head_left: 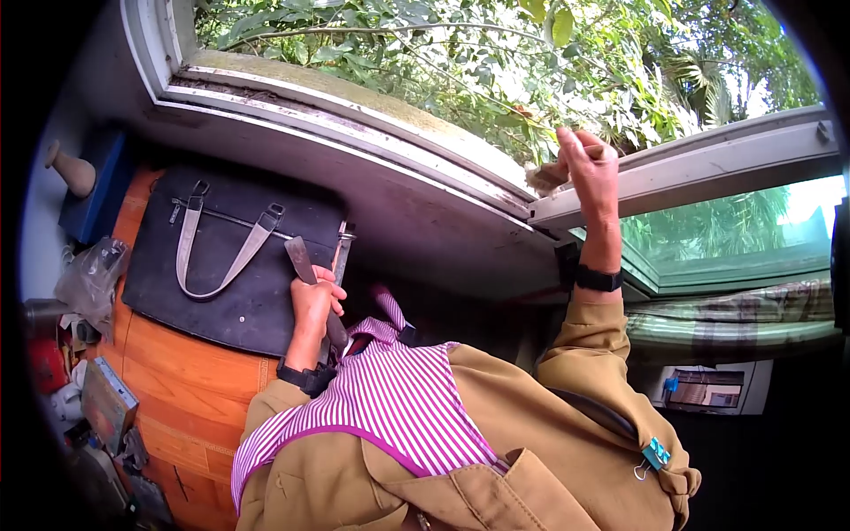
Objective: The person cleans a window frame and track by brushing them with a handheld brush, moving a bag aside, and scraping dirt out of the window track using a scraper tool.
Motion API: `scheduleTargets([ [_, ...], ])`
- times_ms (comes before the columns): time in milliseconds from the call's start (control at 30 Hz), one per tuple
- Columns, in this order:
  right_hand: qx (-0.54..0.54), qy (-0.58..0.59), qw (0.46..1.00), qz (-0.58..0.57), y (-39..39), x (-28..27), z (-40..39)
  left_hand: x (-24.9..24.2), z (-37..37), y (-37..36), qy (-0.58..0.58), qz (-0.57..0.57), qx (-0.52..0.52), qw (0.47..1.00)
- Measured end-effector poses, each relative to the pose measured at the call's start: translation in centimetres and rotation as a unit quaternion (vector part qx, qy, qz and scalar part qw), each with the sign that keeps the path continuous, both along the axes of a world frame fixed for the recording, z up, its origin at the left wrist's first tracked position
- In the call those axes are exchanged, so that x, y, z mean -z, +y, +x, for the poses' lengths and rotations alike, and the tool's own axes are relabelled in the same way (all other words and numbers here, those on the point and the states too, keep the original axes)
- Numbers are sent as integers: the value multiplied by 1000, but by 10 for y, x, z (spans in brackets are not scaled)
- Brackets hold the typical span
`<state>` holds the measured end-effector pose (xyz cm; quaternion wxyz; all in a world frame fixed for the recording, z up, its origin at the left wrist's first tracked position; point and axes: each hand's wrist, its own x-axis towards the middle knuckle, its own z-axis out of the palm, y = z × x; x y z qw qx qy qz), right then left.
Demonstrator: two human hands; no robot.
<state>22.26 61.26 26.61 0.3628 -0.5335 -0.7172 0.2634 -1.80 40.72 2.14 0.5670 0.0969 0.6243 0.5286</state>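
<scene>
My left hand (312, 305) is closed around a dark flat-bladed tool (301, 259), its blade pointing up over the right edge of a black bag (239, 257) with light handles. My right hand (591, 173) is raised at the window frame (699, 173), fingers wrapped round a small brush-like thing (549, 177) with pale bristles. Those bristles are at the corner where the sill track (354, 133) meets the frame of the window sash.
The bag lies on an orange wooden surface (177, 380). At the left are a blue box (96, 190), a plastic bag (88, 279) and a small box (108, 403). A checked curtain (735, 323) hangs below the green glass. Foliage fills the opening.
</scene>
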Motion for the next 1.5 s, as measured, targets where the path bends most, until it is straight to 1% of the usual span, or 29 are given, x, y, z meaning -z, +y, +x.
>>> scheduleTargets([
  [33,18,-196,978,63,3,3,3,0,0,0,2,0,1,1000],
  [67,29,-270,959,78,2,9,-2,1,0,0,2,1,3,1000],
  [133,5,-348,936,56,9,31,-12,1,1,0,5,-3,4,1000],
  [200,-40,-479,877,8,10,40,-31,4,3,-1,11,2,10,1000],
  [233,-82,-500,862,13,15,42,-35,3,3,-1,11,3,7,1000],
  [267,-82,-496,865,17,16,38,-33,1,2,0,12,6,2,1000],
  [333,-66,-324,944,10,18,12,-31,-1,2,1,17,7,-7,1000],
  [367,-73,-361,930,8,15,-7,-34,-1,2,1,19,5,-9,1000],
  [400,-90,-383,919,16,23,-6,-28,-2,3,0,22,0,-7,1000],
  [467,-73,-471,879,11,29,17,-25,-1,4,0,23,-2,-9,1000],
  [500,-111,-480,870,29,34,43,-19,-1,4,1,24,-3,-12,1000],
  [533,-116,-513,850,0,25,52,-29,-2,4,1,26,-3,-14,1000],
  [600,-122,-432,894,18,36,69,-25,-4,4,0,32,4,-17,999],
  [667,-72,-259,962,-38,37,41,-18,-2,5,-1,33,2,-20,999],
  [733,-61,-266,962,-24,23,12,-20,0,5,0,37,3,-17,999],
  [800,-38,-361,931,25,41,44,-10,2,4,0,30,-1,-9,1000],
  [867,-27,-432,901,-20,29,60,-31,1,4,-1,36,-1,-10,999],
  [933,-69,-307,947,61,30,63,-30,1,1,1,42,0,-14,999],
  [967,-12,-94,993,-68,36,53,-24,2,2,0,38,3,-13,999],
  [1000,-55,20,994,-92,39,41,-16,4,3,-1,34,6,-10,999],
  [1067,-21,-167,985,-25,39,25,-11,4,3,0,32,7,-11,999],
  [1133,30,-232,972,-11,33,52,-26,2,3,0,23,6,-12,1000],
  [1200,1,-231,969,93,26,74,-44,0,5,-1,30,4,-17,999],
  [1233,-18,-157,985,67,24,68,-57,-1,4,0,39,2,-18,999],
  [1267,-45,-43,998,-26,32,71,-65,0,4,-1,37,12,-14,999],
  [1333,-85,76,993,-17,32,74,-95,-1,4,-2,32,9,-16,999],
  [1433,-112,61,992,26,26,57,-112,4,4,-2,35,19,-17,999],
  [1467,-98,32,994,41,25,47,-109,3,5,-2,29,9,-20,999],
  [1500,-82,-56,994,42,32,40,-100,8,3,-2,24,20,-13,999],
])
